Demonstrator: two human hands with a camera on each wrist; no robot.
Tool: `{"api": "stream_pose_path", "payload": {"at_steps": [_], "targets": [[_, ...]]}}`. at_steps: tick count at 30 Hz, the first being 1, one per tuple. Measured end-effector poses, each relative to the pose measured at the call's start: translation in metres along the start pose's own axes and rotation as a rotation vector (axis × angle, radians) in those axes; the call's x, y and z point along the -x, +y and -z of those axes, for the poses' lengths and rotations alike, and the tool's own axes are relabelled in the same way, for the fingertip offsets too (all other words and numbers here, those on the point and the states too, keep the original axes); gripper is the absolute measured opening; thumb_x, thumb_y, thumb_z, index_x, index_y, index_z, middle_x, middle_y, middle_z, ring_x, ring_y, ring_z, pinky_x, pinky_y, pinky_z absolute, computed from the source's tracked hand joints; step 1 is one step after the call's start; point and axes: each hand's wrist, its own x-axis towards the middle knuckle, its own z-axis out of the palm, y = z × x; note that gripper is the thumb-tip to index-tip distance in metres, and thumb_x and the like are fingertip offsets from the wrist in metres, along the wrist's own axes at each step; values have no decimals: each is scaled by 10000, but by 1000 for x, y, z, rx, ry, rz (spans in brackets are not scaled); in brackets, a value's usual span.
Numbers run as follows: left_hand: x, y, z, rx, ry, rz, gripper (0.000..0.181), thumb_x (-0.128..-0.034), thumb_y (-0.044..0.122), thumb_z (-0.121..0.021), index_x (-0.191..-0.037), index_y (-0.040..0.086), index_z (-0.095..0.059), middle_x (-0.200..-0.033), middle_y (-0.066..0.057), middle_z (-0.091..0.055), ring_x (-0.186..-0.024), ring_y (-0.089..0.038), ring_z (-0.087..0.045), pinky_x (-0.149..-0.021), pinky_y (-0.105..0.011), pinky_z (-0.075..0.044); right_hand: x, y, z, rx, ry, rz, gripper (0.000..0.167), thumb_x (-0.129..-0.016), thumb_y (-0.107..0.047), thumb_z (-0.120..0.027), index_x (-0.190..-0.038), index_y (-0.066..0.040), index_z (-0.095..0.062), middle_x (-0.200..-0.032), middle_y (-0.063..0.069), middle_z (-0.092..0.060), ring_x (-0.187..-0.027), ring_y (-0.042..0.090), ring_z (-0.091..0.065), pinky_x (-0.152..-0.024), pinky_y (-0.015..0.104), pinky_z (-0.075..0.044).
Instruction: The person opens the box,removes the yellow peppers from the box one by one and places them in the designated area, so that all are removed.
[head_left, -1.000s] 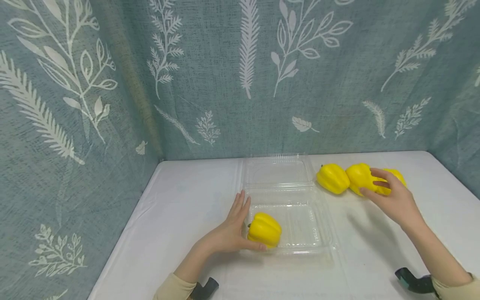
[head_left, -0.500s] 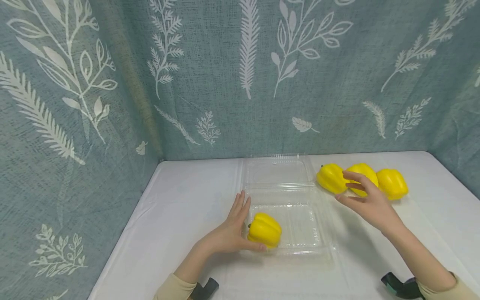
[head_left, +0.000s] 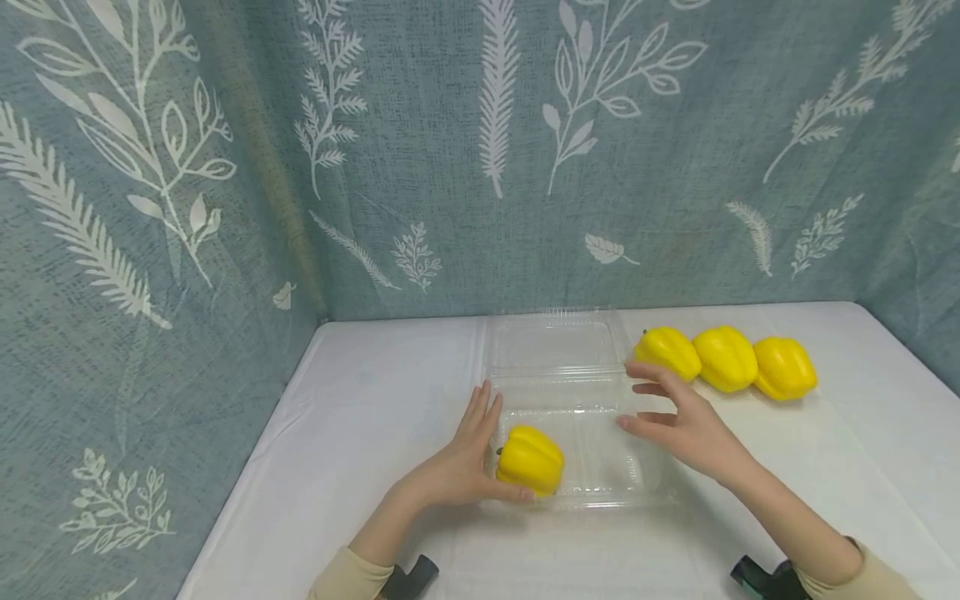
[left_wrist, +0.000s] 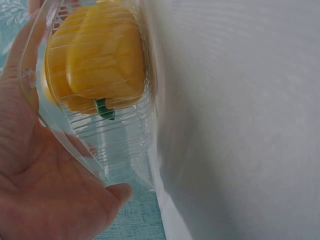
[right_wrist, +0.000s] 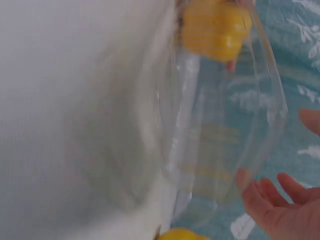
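Observation:
A clear plastic clamshell container [head_left: 600, 450] lies on the table with its lid [head_left: 555, 343] folded back. One yellow bell pepper [head_left: 529, 460] sits in the left part of its base; its green stem shows through the ribbed wall in the left wrist view. My left hand [head_left: 465, 467] rests along the container's left side, fingers extended, thumb by the front edge. At the right rim hovers my right hand [head_left: 678, 421], fingers spread and slightly bent, holding nothing. In the right wrist view, its fingertips [right_wrist: 242, 176] come close to the rim; contact is unclear.
Three yellow bell peppers [head_left: 724, 358] stand in a row at the back right of the white-covered table [head_left: 382, 383]. A teal leaf-patterned curtain [head_left: 450, 167] hangs behind and beside it. Dark wrist mounts sit below both hands.
Away from the pepper row, my right hand has moved left and toward me, to the container's right side. My left hand and the pepper inside have stayed put.

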Motion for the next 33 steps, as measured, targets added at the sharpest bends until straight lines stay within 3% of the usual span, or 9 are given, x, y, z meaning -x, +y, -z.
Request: {"api": "stream_pose_path", "payload": {"at_steps": [17,26,33], "targets": [[0,0,0,11,-2,6,1285,-698,513,-839,-1568,76,-2,-1602,-46,232,-1447,-197,228,-1149,-575,-83,-8,3,-43,-107,-179,74,709,-837,-173,-783,-1439,-117,-414,-1466,163,-412,-1272,402,-469,-881,307,-538],[0,0,0,7,-7,1,1278,-706,513,-833,-1567,67,-1,-1600,-54,237,-1446,-210,231,-1133,-613,-99,-10,0,-58,-57,-274,68,675,-850,-217,-766,-1430,-134,-431,-1463,129,-428,-1259,376,-482,-870,328,-547],[0,1,0,13,-13,3,1279,-710,518,-830,-1566,77,12,-1590,-30,258,-1441,-211,243,-1128,-621,-83,-13,-3,-66,-53,-342,70,699,-853,-232,-763,-1438,-81,-412,-1470,143,-419,-1259,372,-478,-869,363,-550]]}}
